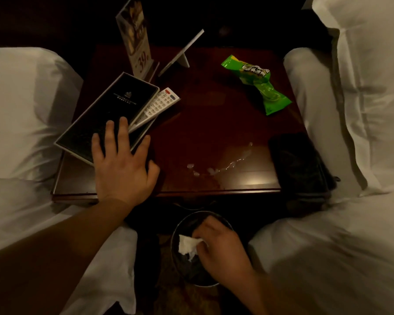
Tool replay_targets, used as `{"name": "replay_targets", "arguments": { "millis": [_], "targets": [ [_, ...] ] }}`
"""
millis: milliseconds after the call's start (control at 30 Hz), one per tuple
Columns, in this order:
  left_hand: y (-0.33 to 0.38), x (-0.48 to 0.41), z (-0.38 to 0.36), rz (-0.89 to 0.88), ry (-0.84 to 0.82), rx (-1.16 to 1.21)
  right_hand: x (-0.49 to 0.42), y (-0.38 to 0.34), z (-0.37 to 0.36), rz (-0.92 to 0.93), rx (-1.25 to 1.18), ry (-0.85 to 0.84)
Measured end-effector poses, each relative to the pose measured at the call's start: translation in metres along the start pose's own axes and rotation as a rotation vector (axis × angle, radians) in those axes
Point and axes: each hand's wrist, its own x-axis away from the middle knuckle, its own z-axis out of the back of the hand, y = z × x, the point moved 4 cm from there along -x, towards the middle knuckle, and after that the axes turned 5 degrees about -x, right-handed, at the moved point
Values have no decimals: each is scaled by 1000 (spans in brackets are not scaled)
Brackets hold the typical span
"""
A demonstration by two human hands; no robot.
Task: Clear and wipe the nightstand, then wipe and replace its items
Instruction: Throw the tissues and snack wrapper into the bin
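Hands split between surface and bin

Left hand lies flat, fingers spread on the black folder; right hand fingers pinch a white tissue over the bin.

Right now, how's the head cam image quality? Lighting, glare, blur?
Head view: dim and warm, far corners nearly black; glare on the nightstand front edge and on the spilled liquid; right hand with the tissue slightly motion-blurred; wide-angle bowing at the edges; green wrapper text soft.
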Motion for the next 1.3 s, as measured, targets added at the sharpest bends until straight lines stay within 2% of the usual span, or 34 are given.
{"name": "replay_targets", "arguments": {
  "millis": [133, 233, 367, 567, 667, 767, 900, 1033, 1133, 1300],
  "targets": [
    [0, 0, 0, 3, -4, -11, -6, 46, -39, -172, 107, -184],
    [0, 0, 0, 1, -13, -14, -6, 61, -47, -197, 132, -222],
    [1, 0, 0, 1, -31, -22, -1, 51, -24, -136, 166, -89],
    [-1, 1, -2, -11, 0, -36, -25, -6, 77, 86, 57, 285],
    [-2, 0, -6, -12, 13, -34, -65, -21, 139, 116, 78, 449],
    [-2, -1, -8, -10, 25, -33, -112, -19, 194, 70, 141, 599],
    [-3, 1, -8, -15, 28, -44, -164, 12, 248, -106, 323, 641],
    [-2, -1, -6, -14, 16, -43, -192, 40, 270, -240, 523, 619],
    [-2, -1, -4, -16, 16, -51, -210, 48, 267, -315, 521, 595],
    [-1, -1, -3, -22, 17, -51, -220, 51, 251, -267, 463, 584]
  ]
}}
